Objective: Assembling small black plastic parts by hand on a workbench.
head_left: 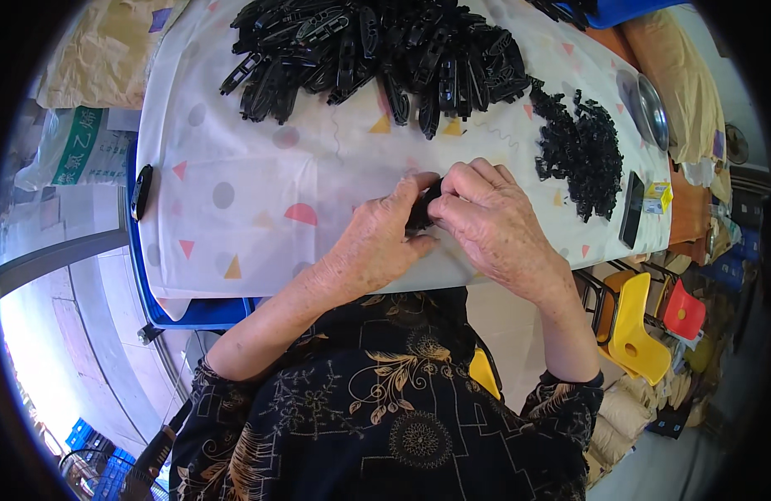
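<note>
Near the table's front edge, my left hand point(375, 238) is wrapped around a dark plastic part point(420, 209), mostly hidden by the fingers. My right hand point(494, 225) meets it from the other side, thumb and fingers pinched together against the part. Whatever sits between those right fingertips is too covered to make out. Beyond both hands lies a big heap of long black plastic pieces point(352, 58), slotted and rounded at the ends. To the right is a smaller pile of little black plastic parts point(592, 159).
A patterned white cloth point(235, 167) covers the table. One long black piece point(141, 192) lies by its left edge. At the right are a dark phone-like slab point(631, 210), a small yellow box point(657, 198) and a round metal dish point(652, 113). Yellow chairs point(634, 326) stand beyond.
</note>
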{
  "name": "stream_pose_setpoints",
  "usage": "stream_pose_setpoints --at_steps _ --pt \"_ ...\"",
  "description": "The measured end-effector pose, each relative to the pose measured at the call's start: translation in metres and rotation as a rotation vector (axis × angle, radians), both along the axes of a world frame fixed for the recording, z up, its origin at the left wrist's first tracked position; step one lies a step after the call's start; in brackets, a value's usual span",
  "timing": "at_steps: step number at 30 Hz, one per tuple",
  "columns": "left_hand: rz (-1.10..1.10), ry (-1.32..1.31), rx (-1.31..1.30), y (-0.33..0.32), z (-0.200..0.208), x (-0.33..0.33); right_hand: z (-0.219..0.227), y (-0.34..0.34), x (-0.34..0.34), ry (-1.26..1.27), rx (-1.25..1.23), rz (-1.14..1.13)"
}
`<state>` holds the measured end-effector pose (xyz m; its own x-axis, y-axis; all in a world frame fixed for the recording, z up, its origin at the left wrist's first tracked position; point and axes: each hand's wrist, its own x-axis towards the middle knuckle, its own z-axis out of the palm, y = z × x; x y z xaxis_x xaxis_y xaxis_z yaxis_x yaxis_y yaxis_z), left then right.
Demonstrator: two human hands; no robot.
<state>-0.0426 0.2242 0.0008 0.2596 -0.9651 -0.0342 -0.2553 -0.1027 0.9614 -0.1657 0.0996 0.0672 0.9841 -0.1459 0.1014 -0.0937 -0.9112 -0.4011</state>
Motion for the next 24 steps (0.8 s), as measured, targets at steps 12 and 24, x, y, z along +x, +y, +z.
stream_pose_setpoints --at_steps 12,24 --pt "0.051 0.434 -0.050 -0.001 0.007 -0.019 -0.038 0.020 -0.021 -0.285 0.988 -0.597" --pt "-0.153 0.437 -0.071 -0.018 0.004 -0.046 -0.048 0.025 -0.055 -0.363 1.467 -0.632"
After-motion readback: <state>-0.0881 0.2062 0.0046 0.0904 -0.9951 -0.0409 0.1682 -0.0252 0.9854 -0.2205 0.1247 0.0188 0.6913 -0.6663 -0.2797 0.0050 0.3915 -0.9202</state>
